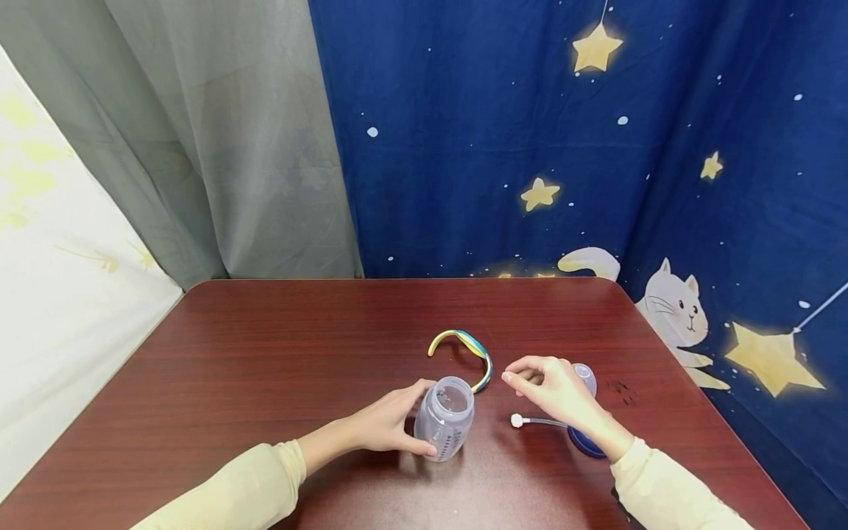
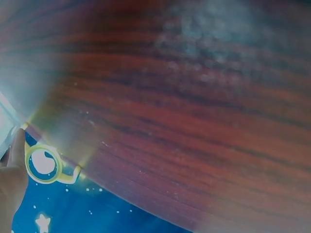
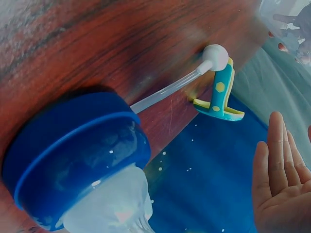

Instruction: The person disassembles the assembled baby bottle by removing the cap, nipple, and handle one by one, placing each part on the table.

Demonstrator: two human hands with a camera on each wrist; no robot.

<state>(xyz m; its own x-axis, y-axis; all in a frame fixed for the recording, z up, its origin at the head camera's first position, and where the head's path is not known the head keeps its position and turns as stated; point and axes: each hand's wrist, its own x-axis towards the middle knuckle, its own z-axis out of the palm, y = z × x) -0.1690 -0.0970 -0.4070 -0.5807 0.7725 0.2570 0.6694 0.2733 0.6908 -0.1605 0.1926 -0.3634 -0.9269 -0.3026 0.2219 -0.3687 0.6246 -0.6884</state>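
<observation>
My left hand (image 1: 387,421) grips the side of a clear baby bottle (image 1: 445,423), thumb in front and fingers behind. The bottle stands on the table, its mouth uncovered. My right hand (image 1: 553,386) hovers right of it, fingers extended and holding nothing in the right wrist view. Beneath and beside this hand is a dark blue bottle collar (image 3: 77,141) with a translucent nipple (image 3: 112,201). From the collar runs a clear straw (image 3: 167,90) ending in a white ball (image 3: 215,57). A yellow-and-teal bottle handle (image 1: 486,364) lies behind the bottle, partly hidden by it.
Everything rests on a reddish-brown wooden table (image 1: 278,338). Small dark marks (image 1: 623,391) show on it at the right. A grey curtain (image 1: 265,147) and a blue starry curtain (image 1: 464,147) hang along the far edge.
</observation>
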